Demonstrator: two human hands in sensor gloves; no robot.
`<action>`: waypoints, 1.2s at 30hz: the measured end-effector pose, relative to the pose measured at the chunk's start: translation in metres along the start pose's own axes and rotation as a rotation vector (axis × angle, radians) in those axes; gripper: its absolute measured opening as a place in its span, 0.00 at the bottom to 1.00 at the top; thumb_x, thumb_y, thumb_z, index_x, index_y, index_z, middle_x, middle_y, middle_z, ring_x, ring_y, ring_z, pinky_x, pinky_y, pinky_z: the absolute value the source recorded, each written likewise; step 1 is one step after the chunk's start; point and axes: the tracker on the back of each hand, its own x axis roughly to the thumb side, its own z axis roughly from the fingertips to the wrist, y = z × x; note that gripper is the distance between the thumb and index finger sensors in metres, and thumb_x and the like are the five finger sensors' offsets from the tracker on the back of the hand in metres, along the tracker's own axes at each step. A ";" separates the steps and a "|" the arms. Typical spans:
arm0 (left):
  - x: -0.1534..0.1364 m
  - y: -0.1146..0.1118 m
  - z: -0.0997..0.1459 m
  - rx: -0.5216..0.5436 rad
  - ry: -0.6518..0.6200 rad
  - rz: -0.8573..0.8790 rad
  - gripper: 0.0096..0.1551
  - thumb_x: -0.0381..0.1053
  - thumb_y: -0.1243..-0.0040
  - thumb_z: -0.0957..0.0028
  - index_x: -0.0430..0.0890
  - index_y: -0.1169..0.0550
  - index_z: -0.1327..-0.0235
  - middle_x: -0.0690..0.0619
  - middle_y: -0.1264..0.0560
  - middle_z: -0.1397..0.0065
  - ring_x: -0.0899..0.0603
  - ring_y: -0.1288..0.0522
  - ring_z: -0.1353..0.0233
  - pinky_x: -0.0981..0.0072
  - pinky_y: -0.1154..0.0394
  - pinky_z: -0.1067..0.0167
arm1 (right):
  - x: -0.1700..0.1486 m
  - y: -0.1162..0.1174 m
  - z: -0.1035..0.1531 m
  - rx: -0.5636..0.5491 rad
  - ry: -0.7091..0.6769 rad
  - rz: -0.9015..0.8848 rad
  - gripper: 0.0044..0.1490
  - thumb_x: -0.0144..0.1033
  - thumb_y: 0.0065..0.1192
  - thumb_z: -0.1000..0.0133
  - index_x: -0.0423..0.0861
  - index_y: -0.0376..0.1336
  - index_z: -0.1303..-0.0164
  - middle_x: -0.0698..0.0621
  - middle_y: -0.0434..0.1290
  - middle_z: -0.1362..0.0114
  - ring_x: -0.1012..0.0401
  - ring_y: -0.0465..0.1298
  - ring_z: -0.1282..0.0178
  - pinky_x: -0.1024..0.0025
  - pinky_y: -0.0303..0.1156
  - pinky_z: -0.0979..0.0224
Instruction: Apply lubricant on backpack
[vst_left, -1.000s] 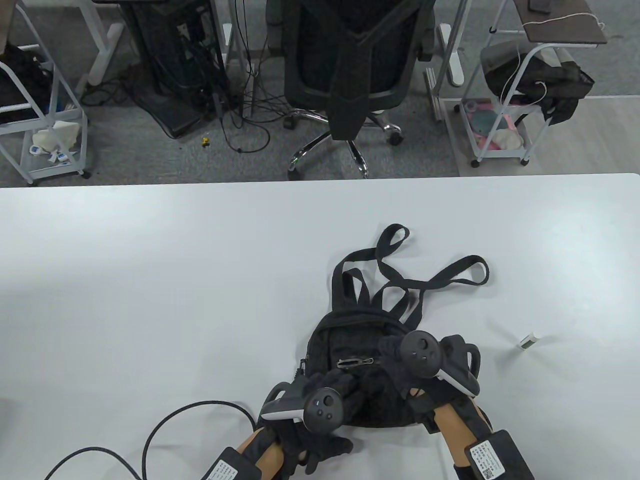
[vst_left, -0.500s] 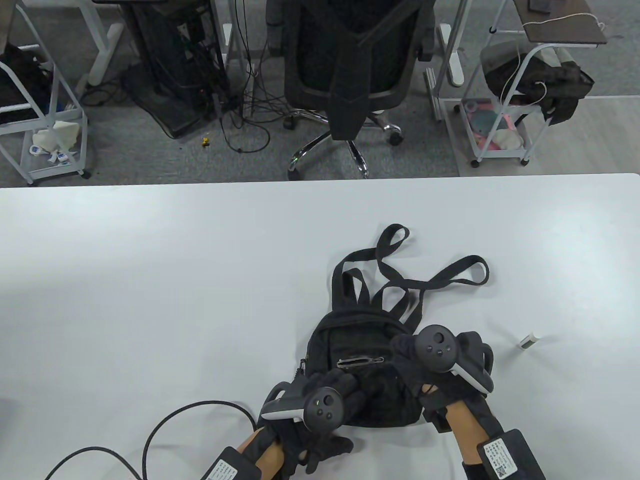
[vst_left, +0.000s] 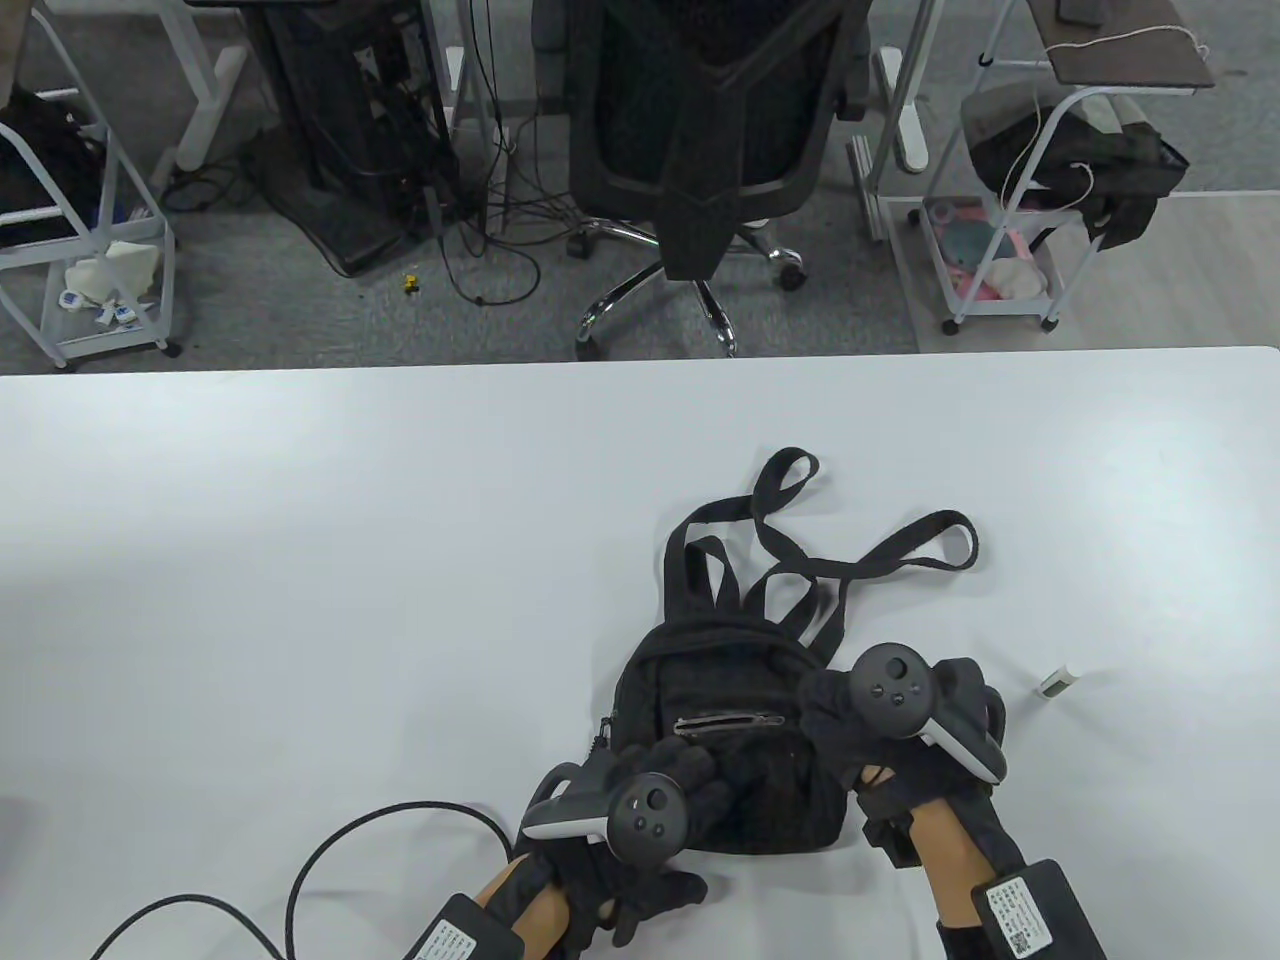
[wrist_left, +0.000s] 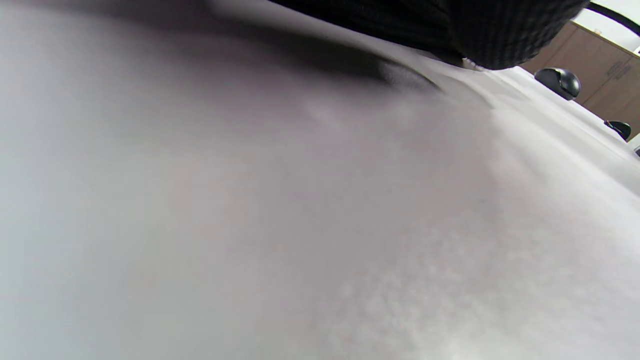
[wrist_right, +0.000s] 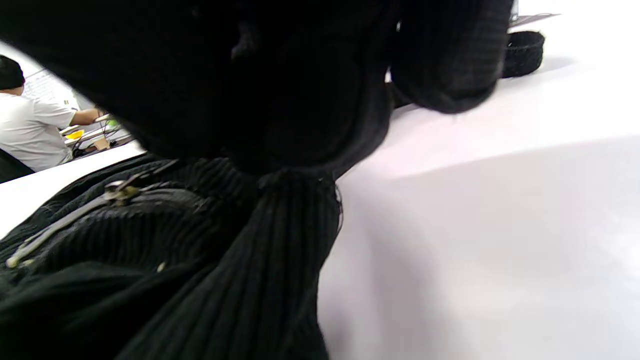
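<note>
A small black backpack (vst_left: 720, 690) lies flat on the white table (vst_left: 300, 560), straps trailing away from me. Its front zipper (vst_left: 722, 722) shows in the table view and in the right wrist view (wrist_right: 75, 215). My left hand (vst_left: 690, 780) rests with fingers spread on the backpack's lower left part. My right hand (vst_left: 825, 705) is at the backpack's right side; in the right wrist view its fingers (wrist_right: 300, 125) pinch a bunched fold of the fabric (wrist_right: 285, 225). A small white lubricant tube (vst_left: 1056, 682) lies on the table to the right of my right hand.
A black cable (vst_left: 330, 860) loops on the table to the left of my left hand. A black office chair (vst_left: 700, 130) and wire carts (vst_left: 1010, 200) stand on the floor beyond the table's far edge.
My right hand has moved to the right, off the backpack's front, drawing the fabric at its right side with it. My left hand and the lubricant tube have stayed put.
</note>
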 end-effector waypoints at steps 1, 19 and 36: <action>0.000 0.000 0.000 0.000 0.000 -0.001 0.52 0.68 0.46 0.47 0.53 0.56 0.19 0.47 0.70 0.18 0.37 0.70 0.18 0.38 0.68 0.27 | -0.001 0.000 0.000 0.005 0.002 0.001 0.25 0.51 0.80 0.51 0.62 0.74 0.44 0.58 0.83 0.44 0.63 0.88 0.57 0.58 0.80 0.42; -0.001 0.001 0.000 0.011 -0.002 0.010 0.52 0.68 0.46 0.47 0.53 0.55 0.19 0.48 0.69 0.18 0.38 0.69 0.18 0.38 0.67 0.27 | -0.034 -0.003 -0.008 0.127 0.115 -0.051 0.25 0.50 0.80 0.51 0.62 0.74 0.43 0.58 0.83 0.43 0.62 0.88 0.56 0.57 0.80 0.40; -0.015 0.018 0.015 0.139 -0.081 0.200 0.49 0.67 0.46 0.47 0.50 0.50 0.18 0.47 0.60 0.15 0.37 0.60 0.16 0.37 0.60 0.24 | -0.028 -0.032 0.009 -0.054 0.003 -0.219 0.33 0.63 0.73 0.50 0.63 0.69 0.34 0.55 0.76 0.29 0.56 0.85 0.38 0.50 0.75 0.31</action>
